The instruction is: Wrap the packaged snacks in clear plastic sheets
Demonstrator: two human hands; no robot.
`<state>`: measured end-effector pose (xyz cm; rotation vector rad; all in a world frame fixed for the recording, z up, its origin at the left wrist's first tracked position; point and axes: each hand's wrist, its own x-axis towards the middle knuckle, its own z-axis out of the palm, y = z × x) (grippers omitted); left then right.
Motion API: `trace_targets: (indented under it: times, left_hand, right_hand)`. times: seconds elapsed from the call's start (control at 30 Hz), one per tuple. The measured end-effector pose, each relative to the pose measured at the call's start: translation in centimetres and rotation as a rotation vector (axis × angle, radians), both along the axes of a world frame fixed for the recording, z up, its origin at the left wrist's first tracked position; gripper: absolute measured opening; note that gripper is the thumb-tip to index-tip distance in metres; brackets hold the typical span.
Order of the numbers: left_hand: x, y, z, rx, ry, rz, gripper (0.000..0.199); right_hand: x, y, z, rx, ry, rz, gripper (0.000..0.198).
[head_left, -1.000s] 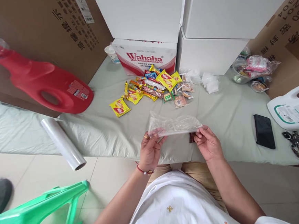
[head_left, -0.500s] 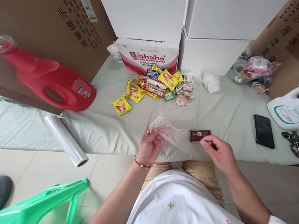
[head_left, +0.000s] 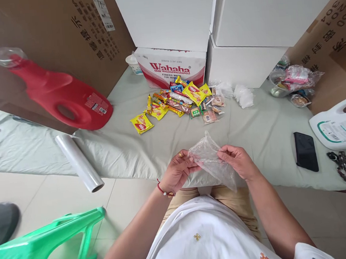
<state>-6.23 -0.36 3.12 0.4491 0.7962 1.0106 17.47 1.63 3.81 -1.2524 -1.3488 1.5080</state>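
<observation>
A clear plastic bag [head_left: 213,160] is stretched between my two hands above the front edge of the cloth-covered table. My left hand [head_left: 179,171] pinches its left side, with a red bracelet at the wrist. On the right, my right hand [head_left: 237,161] has thumb and fingers closed on the bag's other edge. The brown snack packet does not show; I cannot tell whether my right hand covers it. Beyond the bag lies a pile of wrapped snacks [head_left: 178,101], among them a yellow packet [head_left: 141,123] at its left end.
A Wahaba-style printed carton [head_left: 171,67] stands behind the snacks. To the left are a red detergent bottle [head_left: 65,98], a plastic film roll [head_left: 79,163] and a green stool [head_left: 50,247]. A phone [head_left: 305,151], keys [head_left: 343,167] and a white bottle [head_left: 340,126] lie right.
My right hand has moved left and up from beside the brown packet and taken hold of the bag. The bag is now spread between both hands. The brown packet has gone from sight.
</observation>
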Motion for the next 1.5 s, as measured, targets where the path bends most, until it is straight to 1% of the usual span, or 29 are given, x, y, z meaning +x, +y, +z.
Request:
trace_targets:
  times: [0.07, 0.13, 0.2, 0.3, 0.43, 0.47, 0.5, 0.53, 0.6, 0.63, 0.67, 0.7, 0.8, 0.87, 0.93, 1.03, 1.1, 1.17, 1.2, 1.3, 1.33, 1.37, 1.43, 1.5]
  left_hand:
    - [0.1, 0.4, -0.7, -0.025, 0.077, 0.044, 0.037]
    - [0.2, 0.6, -1.5, -0.038, 0.137, 0.081, 0.04]
    - [0.2, 0.9, -2.0, -0.03, 0.183, 0.12, 0.042]
    - [-0.1, 1.1, -2.6, 0.005, 0.284, 0.181, 0.042]
    - [0.0, 0.8, -2.5, 0.072, 0.539, 0.41, 0.042]
    - [0.3, 0.6, -2.3, 0.085, 0.568, 0.412, 0.04]
    - [0.7, 0.3, -2.0, 0.092, 0.566, 0.361, 0.037]
    - [1.3, 0.1, -1.6, 0.093, 0.54, 0.271, 0.036]
    - [2.6, -0.2, -0.9, 0.075, 0.475, 0.078, 0.039]
    - [3.3, -0.2, -0.6, 0.057, 0.459, 0.021, 0.042]
    - [4.0, -0.1, -0.4, 0.034, 0.46, 0.0, 0.045]
    - [4.6, 0.1, -0.3, 0.01, 0.472, 0.008, 0.047]
    - [5.8, 0.9, -0.4, -0.035, 0.487, 0.106, 0.048]
    - [6.0, 1.3, -0.6, -0.031, 0.439, 0.164, 0.043]
    - [5.8, 1.4, -0.6, -0.015, 0.354, 0.179, 0.038]
    - [5.3, 1.1, -0.4, 0.013, 0.263, 0.142, 0.035]
    - [5.2, 0.7, -0.1, 0.042, 0.272, 0.121, 0.033]
    - [5.3, 0.4, 0.0, 0.09, 0.299, 0.1, 0.03]
    - [5.5, 0.2, 0.1, 0.115, 0.307, 0.087, 0.03]
    - [5.7, 0.0, 0.1, 0.16, 0.304, 0.071, 0.027]
    - [5.7, 0.0, 0.0, 0.155, 0.3, 0.079, 0.025]
    - [5.6, 0.0, -0.1, 0.136, 0.289, 0.093, 0.024]
    - [5.2, 0.0, -0.3, 0.069, 0.234, 0.129, 0.02]
    - [4.7, 0.1, -0.6, -0.001, 0.162, 0.174, 0.018]
  right_hand:
    - [0.2, -0.4, -0.7, -0.011, -0.017, -0.067, 0.033]
    - [0.3, -0.9, -1.5, -0.01, -0.065, -0.077, 0.033]
    - [0.4, -1.1, -2.1, 0.046, -0.138, -0.083, 0.032]
    - [0.5, -1.3, -2.4, 0.226, -0.289, -0.133, 0.025]
    - [-0.2, -1.5, -2.2, 0.494, -0.492, -0.232, 0.018]
    - [-0.5, -1.7, -2.1, 0.571, -0.548, -0.239, 0.019]
    - [-0.8, -1.9, -2.1, 0.647, -0.603, -0.234, 0.022]
    - [-1.2, -2.1, -2.1, 0.717, -0.657, -0.219, 0.024]
    - [-2.0, -2.5, -2.0, 0.824, -0.752, -0.174, 0.028]
    - [-2.3, -2.7, -2.0, 0.864, -0.793, -0.155, 0.029]
    - [-2.6, -2.8, -2.0, 0.898, -0.829, -0.141, 0.029]
    - [-2.9, -3.0, -2.0, 0.926, -0.861, -0.129, 0.028]
    - [-3.3, -3.3, -2.1, 0.961, -0.904, -0.096, 0.029]
    - [-3.2, -3.5, -2.3, 0.941, -0.869, -0.096, 0.031]
    - [-2.7, -3.8, -2.4, 0.87, -0.763, -0.096, 0.031]
    - [-1.7, -3.9, -2.2, 0.652, -0.509, -0.073, 0.026]
    - [-1.1, -3.6, -1.8, 0.506, -0.392, -0.121, 0.022]
    - [-0.9, -3.0, -1.5, 0.414, -0.367, -0.205, 0.023]
    - [-1.0, -2.6, -1.5, 0.378, -0.355, -0.221, 0.024]
    - [-1.6, -1.5, -1.9, 0.244, -0.21, -0.194, 0.025]
    - [-1.8, -1.2, -2.2, 0.191, -0.138, -0.213, 0.026]
    - [-2.0, -1.0, -2.4, 0.137, -0.071, -0.262, 0.028]
    - [-2.3, -0.7, -2.9, 0.042, 0.037, -0.416, 0.031]
    - [-2.4, -0.7, -3.0, -0.007, 0.107, -0.546, 0.034]
